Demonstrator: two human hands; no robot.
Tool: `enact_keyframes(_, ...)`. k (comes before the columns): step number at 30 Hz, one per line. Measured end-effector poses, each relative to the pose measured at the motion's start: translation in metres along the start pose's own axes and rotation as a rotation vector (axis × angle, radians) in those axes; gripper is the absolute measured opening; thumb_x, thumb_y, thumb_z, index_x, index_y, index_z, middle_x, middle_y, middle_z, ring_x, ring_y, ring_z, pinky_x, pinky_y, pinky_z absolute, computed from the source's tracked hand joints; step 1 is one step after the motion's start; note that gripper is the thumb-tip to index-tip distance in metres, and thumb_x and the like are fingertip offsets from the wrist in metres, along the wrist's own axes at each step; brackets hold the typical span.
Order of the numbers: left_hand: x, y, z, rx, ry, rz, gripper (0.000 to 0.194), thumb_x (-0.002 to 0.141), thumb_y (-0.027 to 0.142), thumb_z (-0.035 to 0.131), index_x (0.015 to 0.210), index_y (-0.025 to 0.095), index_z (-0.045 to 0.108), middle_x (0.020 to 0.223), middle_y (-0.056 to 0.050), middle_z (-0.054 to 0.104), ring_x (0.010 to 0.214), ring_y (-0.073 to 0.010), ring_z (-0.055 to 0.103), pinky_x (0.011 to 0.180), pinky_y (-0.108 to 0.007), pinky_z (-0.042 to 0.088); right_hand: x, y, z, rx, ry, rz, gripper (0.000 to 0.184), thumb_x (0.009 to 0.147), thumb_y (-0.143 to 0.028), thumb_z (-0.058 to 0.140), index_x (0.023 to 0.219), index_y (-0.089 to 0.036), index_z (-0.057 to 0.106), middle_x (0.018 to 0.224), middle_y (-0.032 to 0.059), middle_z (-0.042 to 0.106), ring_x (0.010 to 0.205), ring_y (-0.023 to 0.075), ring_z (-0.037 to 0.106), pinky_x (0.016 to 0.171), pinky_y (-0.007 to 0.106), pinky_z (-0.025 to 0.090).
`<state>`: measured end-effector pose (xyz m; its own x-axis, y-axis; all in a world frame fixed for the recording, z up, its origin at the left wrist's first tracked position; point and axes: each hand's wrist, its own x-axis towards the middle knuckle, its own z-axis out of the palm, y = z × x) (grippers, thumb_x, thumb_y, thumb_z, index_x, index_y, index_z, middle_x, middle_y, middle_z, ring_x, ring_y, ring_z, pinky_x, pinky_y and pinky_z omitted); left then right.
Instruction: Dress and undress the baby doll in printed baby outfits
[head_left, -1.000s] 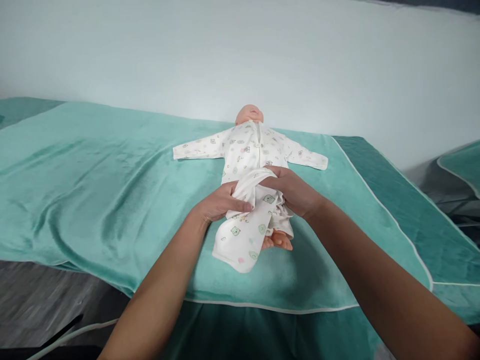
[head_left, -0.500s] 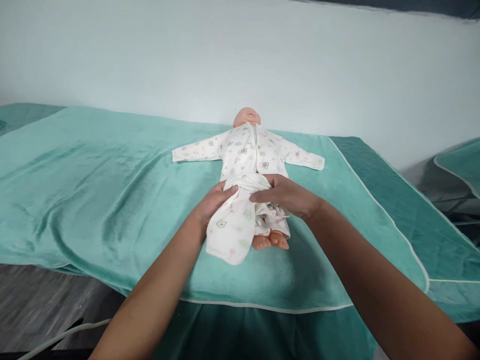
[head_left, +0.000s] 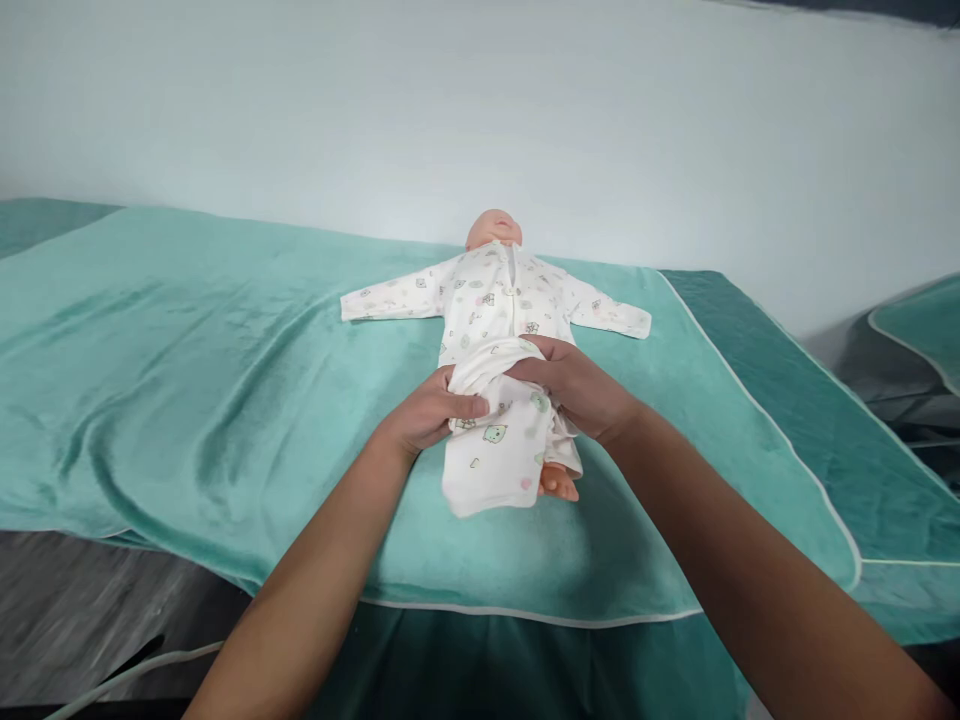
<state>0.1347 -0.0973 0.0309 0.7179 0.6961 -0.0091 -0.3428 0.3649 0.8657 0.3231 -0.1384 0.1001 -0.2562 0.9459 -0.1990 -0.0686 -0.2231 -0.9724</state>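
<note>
A baby doll (head_left: 495, 230) lies on its back, head toward the wall, arms spread in a white printed top (head_left: 484, 290). Over its lower body, both hands grip a bunched white printed baby garment (head_left: 495, 470); I cannot tell if it is separate from the top. My left hand (head_left: 435, 408) is closed on its left edge, thumb on top. My right hand (head_left: 574, 385) pinches the gathered upper part, fingertips partly hidden in the folds. One loose panel hangs down over the legs. A bare doll foot (head_left: 559, 482) shows beside it.
A light green blanket (head_left: 187, 330) with a pale edge covers the bed, over a darker green cover (head_left: 825, 420). The white wall (head_left: 375, 110) rises behind. A pale cable (head_left: 142, 668) runs at lower left above the grey floor (head_left: 67, 590).
The garment's hanging panel has swung to the right and now covers one of the two feet seen before. My left thumb has shifted slightly down and right; my right hand is slightly higher.
</note>
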Motion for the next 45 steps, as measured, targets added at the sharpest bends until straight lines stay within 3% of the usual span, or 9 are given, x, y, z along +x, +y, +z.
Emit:
enact_keyframes(4, 0.0, -0.004, -0.001, -0.046, 0.046, 0.081, 0.056, 0.063, 0.046, 0.088, 0.105, 0.013, 0.07, 0.089, -0.012, 0.076, 0.089, -0.0307, 0.074, 0.079, -0.039, 0.059, -0.003, 0.0, 0.001, -0.142, -0.006, -0.006, 0.027, 0.08, -0.041, 0.077, 0.09, -0.018, 0.067, 0.077, -0.0002, 0.066, 0.064, 0.0119, 0.058, 0.055, 0.023, 0.045)
enact_keyframes(8, -0.004, 0.002, 0.009, -0.067, 0.148, 0.094, 0.056, 0.067, 0.053, 0.084, 0.105, 0.016, 0.07, 0.089, -0.01, 0.077, 0.091, -0.032, 0.074, 0.08, -0.042, 0.059, -0.006, -0.008, -0.003, -0.265, -0.162, 0.042, 0.031, 0.075, -0.039, 0.082, 0.095, -0.018, 0.071, 0.086, 0.002, 0.071, 0.074, 0.0157, 0.066, 0.064, 0.025, 0.051)
enact_keyframes(12, -0.008, 0.007, 0.016, -0.026, 0.188, 0.043, 0.071, 0.062, 0.064, 0.083, 0.109, 0.013, 0.069, 0.091, -0.015, 0.077, 0.094, -0.0367, 0.073, 0.08, -0.046, 0.058, -0.005, -0.014, -0.004, -0.349, -0.284, 0.101, 0.041, 0.067, -0.032, 0.088, 0.102, -0.019, 0.071, 0.096, 0.0036, 0.074, 0.085, 0.0207, 0.069, 0.072, 0.03, 0.055)
enact_keyframes(19, 0.0, -0.004, 0.004, 0.024, 0.148, 0.097, 0.057, 0.06, 0.051, 0.089, 0.098, 0.013, 0.072, 0.078, -0.006, 0.073, 0.068, -0.0203, 0.068, 0.062, -0.029, 0.053, -0.001, 0.001, -0.005, -0.126, -0.093, -0.074, 0.033, 0.069, -0.03, 0.085, 0.093, -0.018, 0.065, 0.083, -0.0003, 0.067, 0.073, 0.0153, 0.062, 0.065, 0.026, 0.05)
enact_keyframes(24, -0.003, -0.001, 0.008, 0.069, 0.073, 0.084, 0.059, 0.058, 0.033, 0.093, 0.109, 0.014, 0.071, 0.092, -0.007, 0.075, 0.077, -0.0192, 0.068, 0.067, -0.027, 0.053, 0.0, 0.007, -0.007, -0.133, 0.034, -0.143, 0.03, 0.07, -0.033, 0.081, 0.09, -0.019, 0.062, 0.079, -0.0027, 0.062, 0.069, 0.0136, 0.057, 0.064, 0.026, 0.046)
enact_keyframes(27, -0.009, 0.005, 0.021, 0.111, 0.147, 0.059, 0.054, 0.063, 0.03, 0.09, 0.112, 0.015, 0.071, 0.1, -0.008, 0.076, 0.085, -0.0212, 0.069, 0.075, -0.03, 0.054, -0.002, 0.007, -0.006, -0.165, 0.08, -0.143, 0.029, 0.071, -0.033, 0.078, 0.091, -0.019, 0.063, 0.079, -0.0024, 0.062, 0.068, 0.0133, 0.055, 0.063, 0.025, 0.045)
enact_keyframes(32, -0.02, 0.007, 0.053, 0.194, 0.306, 0.119, 0.049, 0.075, 0.043, 0.082, 0.115, 0.017, 0.07, 0.102, -0.006, 0.075, 0.09, -0.0227, 0.068, 0.078, -0.03, 0.053, -0.01, 0.003, -0.006, -0.206, 0.064, -0.142, 0.027, 0.071, -0.035, 0.077, 0.088, -0.019, 0.062, 0.076, -0.003, 0.059, 0.067, 0.013, 0.053, 0.061, 0.024, 0.043)
enact_keyframes(39, -0.048, -0.009, 0.109, 0.055, 0.609, 0.127, 0.039, 0.083, 0.042, 0.074, 0.115, 0.02, 0.07, 0.105, -0.005, 0.075, 0.098, -0.0229, 0.067, 0.083, -0.029, 0.051, -0.02, -0.005, -0.01, -0.496, -0.015, -0.12, 0.019, 0.069, -0.031, 0.075, 0.079, -0.019, 0.064, 0.075, -0.0042, 0.059, 0.069, 0.0128, 0.051, 0.062, 0.024, 0.04)
enact_keyframes(45, -0.083, -0.027, 0.155, -0.174, 0.635, 0.113, 0.043, 0.084, 0.039, 0.074, 0.125, 0.026, 0.066, 0.124, -0.006, 0.07, 0.115, -0.0235, 0.064, 0.095, -0.032, 0.051, -0.025, -0.01, -0.015, -0.803, -0.168, -0.139, 0.009, 0.071, -0.024, 0.066, 0.079, -0.019, 0.067, 0.082, -0.0006, 0.068, 0.079, 0.0174, 0.059, 0.068, 0.027, 0.042)
